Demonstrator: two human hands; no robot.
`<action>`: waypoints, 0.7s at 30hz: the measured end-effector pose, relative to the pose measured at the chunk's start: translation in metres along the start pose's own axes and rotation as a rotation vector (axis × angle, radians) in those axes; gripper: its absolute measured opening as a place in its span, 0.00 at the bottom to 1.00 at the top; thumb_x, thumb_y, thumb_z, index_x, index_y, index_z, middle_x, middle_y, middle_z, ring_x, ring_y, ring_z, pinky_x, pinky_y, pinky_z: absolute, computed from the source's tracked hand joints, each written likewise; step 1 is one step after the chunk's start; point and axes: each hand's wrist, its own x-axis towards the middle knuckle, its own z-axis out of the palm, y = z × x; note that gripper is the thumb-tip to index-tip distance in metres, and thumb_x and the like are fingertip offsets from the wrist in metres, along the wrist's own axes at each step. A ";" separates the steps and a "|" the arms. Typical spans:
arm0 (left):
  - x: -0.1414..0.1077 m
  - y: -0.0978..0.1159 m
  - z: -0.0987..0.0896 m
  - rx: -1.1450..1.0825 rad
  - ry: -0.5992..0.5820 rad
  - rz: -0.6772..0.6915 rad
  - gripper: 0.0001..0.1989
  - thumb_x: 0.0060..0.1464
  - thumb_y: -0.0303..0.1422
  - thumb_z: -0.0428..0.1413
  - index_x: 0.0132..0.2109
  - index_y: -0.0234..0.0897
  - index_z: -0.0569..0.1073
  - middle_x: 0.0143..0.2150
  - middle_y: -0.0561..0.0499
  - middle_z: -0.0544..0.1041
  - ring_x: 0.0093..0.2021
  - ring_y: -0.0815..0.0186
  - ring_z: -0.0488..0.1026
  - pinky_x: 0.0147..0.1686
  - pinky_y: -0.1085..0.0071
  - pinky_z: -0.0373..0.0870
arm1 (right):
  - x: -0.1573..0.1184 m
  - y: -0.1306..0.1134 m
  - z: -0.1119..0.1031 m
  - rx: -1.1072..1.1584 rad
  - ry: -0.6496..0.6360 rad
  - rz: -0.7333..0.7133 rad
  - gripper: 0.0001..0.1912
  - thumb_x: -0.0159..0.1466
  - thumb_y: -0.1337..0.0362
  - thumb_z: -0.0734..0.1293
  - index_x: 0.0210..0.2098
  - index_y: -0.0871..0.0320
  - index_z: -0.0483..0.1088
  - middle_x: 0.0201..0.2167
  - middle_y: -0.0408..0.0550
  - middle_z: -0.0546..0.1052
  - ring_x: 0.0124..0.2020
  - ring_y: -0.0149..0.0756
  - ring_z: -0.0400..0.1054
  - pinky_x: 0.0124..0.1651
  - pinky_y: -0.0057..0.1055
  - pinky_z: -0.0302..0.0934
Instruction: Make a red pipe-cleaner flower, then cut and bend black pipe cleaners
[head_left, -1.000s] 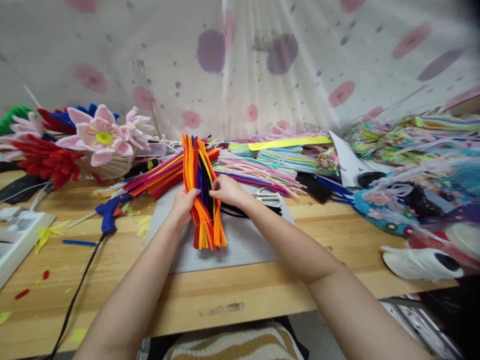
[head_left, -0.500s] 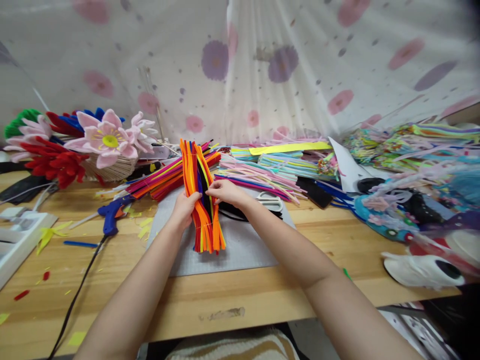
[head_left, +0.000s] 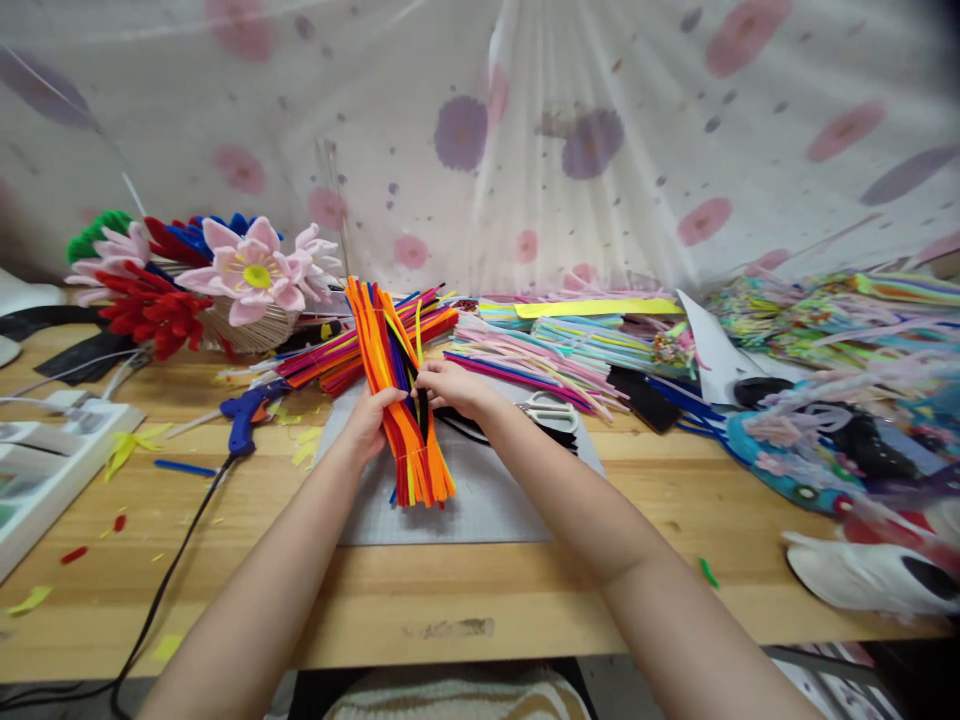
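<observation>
A thick bundle of pipe cleaners (head_left: pixel 411 455), mostly orange and red with some yellow, blue and black, stands tilted over a grey mat (head_left: pixel 495 505). My left hand (head_left: pixel 367 425) is closed around its left side, the thumb lying across the front. On the bundle's right side, my right hand (head_left: pixel 450 388) pinches at the strands, near a yellow one and a black one. Which strand its fingertips hold is partly hidden. Behind the bundle, more red, orange and magenta pipe cleaners (head_left: pixel 319 362) lie in a heap.
A blue glue gun (head_left: pixel 244 418) with a black cord lies left, near a white power strip (head_left: pixel 82 470). Fuzzy flowers (head_left: pixel 255 275) stand behind it. White-handled scissors (head_left: pixel 553 408) rest right of the bundle. Pastel pipe cleaners (head_left: pixel 532 355) and a white shoe-shaped item (head_left: pixel 862 575) are farther right.
The view has shifted, so the scene sits a little farther right. The bundle's top leans more to the left, and a yellow strand now stands apart above my right hand.
</observation>
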 end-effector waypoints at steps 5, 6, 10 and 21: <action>-0.003 0.005 -0.002 -0.008 0.003 0.033 0.26 0.28 0.23 0.58 0.42 0.36 0.70 0.29 0.54 0.76 0.28 0.67 0.72 0.34 0.69 0.70 | -0.001 -0.009 0.005 0.116 -0.062 0.028 0.04 0.55 0.72 0.66 0.26 0.60 0.65 0.19 0.38 0.70 0.20 0.23 0.64 0.26 0.22 0.62; -0.002 0.006 -0.003 0.005 -0.001 0.044 0.27 0.28 0.22 0.57 0.43 0.36 0.70 0.30 0.54 0.76 0.29 0.66 0.72 0.35 0.69 0.70 | -0.001 -0.014 0.004 0.148 -0.055 0.034 0.05 0.55 0.72 0.66 0.26 0.60 0.65 0.20 0.39 0.72 0.20 0.24 0.65 0.27 0.23 0.63; 0.001 0.005 -0.009 0.135 0.026 0.095 0.27 0.28 0.21 0.54 0.42 0.37 0.69 0.33 0.54 0.76 0.32 0.65 0.72 0.37 0.67 0.70 | 0.003 -0.042 -0.011 0.293 -0.017 0.032 0.05 0.58 0.75 0.64 0.27 0.62 0.67 0.20 0.40 0.72 0.21 0.23 0.66 0.29 0.21 0.64; 0.008 0.022 -0.011 0.146 0.226 0.092 0.18 0.29 0.21 0.52 0.34 0.35 0.69 0.27 0.53 0.74 0.27 0.64 0.72 0.30 0.66 0.72 | -0.047 -0.041 -0.082 -0.390 -0.276 0.224 0.07 0.52 0.65 0.71 0.28 0.63 0.71 0.23 0.46 0.75 0.25 0.28 0.69 0.28 0.24 0.64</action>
